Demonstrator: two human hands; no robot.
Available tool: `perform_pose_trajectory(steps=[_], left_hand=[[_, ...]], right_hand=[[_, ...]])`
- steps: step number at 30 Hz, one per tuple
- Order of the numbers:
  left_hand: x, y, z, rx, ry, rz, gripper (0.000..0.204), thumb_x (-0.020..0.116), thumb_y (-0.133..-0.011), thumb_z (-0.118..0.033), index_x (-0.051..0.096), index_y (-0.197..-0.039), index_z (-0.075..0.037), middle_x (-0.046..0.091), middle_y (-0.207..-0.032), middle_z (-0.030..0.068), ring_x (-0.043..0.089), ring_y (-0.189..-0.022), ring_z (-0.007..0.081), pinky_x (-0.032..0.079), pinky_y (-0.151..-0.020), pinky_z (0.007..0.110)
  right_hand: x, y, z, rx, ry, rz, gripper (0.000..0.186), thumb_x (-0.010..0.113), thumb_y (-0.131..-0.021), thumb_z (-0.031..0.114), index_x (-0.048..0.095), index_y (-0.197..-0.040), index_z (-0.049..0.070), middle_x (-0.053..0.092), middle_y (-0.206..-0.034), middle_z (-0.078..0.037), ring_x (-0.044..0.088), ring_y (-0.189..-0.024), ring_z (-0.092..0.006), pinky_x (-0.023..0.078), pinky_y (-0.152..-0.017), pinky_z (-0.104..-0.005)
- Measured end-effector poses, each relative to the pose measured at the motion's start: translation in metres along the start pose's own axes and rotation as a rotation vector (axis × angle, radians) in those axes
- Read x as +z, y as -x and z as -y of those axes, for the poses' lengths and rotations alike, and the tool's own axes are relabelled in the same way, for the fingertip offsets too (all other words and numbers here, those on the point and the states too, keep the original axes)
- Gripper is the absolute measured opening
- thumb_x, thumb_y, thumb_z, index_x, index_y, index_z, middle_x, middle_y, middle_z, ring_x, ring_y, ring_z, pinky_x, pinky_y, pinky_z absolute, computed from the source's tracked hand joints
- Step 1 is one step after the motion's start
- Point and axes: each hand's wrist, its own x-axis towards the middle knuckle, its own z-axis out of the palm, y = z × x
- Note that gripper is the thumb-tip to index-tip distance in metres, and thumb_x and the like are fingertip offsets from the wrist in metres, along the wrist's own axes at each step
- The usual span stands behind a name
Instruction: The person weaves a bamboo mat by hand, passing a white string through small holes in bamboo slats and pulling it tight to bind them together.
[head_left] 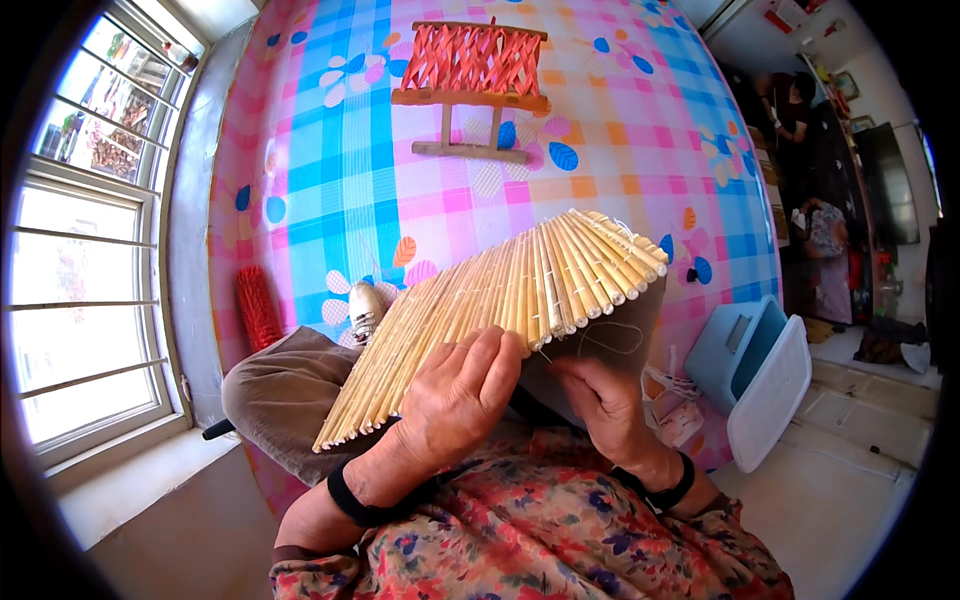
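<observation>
Stalk mat (pixel 490 300) gripped by L hand (pixel 462 382)

L hand: fingers curled tight over mat's near edge. R hand (pixel 603 398): fingers bent, just below mat's R end, nr thin thread (pixel 640 335); can't tell if pinching it. Mat lies over person's legs (pixel 285 400). Red bundle (pixel 258 308) L of mat; blue box (pixel 712 340) w/ white lid (pixel 772 395) R of mat; wooden frame (pixel 468 97) w/ red strips (pixel 472 60) beyond mat.
</observation>
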Motion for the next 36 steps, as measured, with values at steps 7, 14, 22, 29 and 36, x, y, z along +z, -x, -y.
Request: perform_pose_trajectory(steps=[7,14,22,29,36], left_hand=[[-0.002,-0.003,-0.001,-0.011,0.037,0.022,0.036,0.06,-0.079,-0.008,0.05,-0.111,0.004,0.058,-0.099,0.0146,0.063,-0.089,0.0251,0.049,-0.067,0.032],[-0.005,-0.007,0.0,0.003,0.019,0.033,0.034,0.06,-0.079,-0.008,0.052,-0.109,0.005,0.058,-0.098,0.0147,0.063,-0.089,0.026,0.051,-0.067,0.032],[-0.005,-0.01,0.001,0.008,0.019,0.028,0.034,0.06,-0.079,-0.009,0.052,-0.109,0.005,0.059,-0.098,0.0156,0.064,-0.089,0.0278,0.053,-0.068,0.032],[-0.005,-0.013,0.001,0.032,-0.016,0.029,0.032,0.059,-0.08,-0.009,0.053,-0.107,0.006,0.06,-0.097,0.0159,0.064,-0.088,0.0274,0.053,-0.068,0.031],[-0.005,-0.015,0.004,-0.012,0.014,0.019,0.032,0.059,-0.08,-0.008,0.052,-0.108,0.007,0.059,-0.097,0.0166,0.064,-0.087,0.0274,0.052,-0.067,0.032]], right_hand=[[-0.003,-0.003,0.008,-0.085,0.102,0.008,0.021,0.06,-0.085,-0.004,0.061,-0.105,0.0,0.066,-0.085,-0.016,0.067,-0.077,-0.0236,0.052,-0.066,-0.0308],[-0.002,-0.004,0.005,-0.167,0.104,0.003,0.024,0.059,-0.084,-0.006,0.06,-0.107,-0.001,0.066,-0.089,-0.016,0.067,-0.081,-0.0256,0.052,-0.069,-0.0317],[-0.003,-0.006,0.009,-0.158,0.136,0.024,0.029,0.058,-0.083,-0.008,0.059,-0.11,0.0,0.066,-0.091,-0.016,0.067,-0.084,-0.0271,0.052,-0.071,-0.0329],[-0.002,-0.012,0.012,-0.185,0.139,-0.008,0.028,0.058,-0.083,-0.008,0.06,-0.11,0.0,0.066,-0.091,-0.016,0.068,-0.084,-0.0266,0.053,-0.071,-0.0321],[0.002,-0.022,0.016,-0.132,0.109,-0.015,0.024,0.058,-0.085,-0.006,0.06,-0.108,0.0,0.066,-0.087,-0.017,0.068,-0.081,-0.0259,0.053,-0.068,-0.0321]])
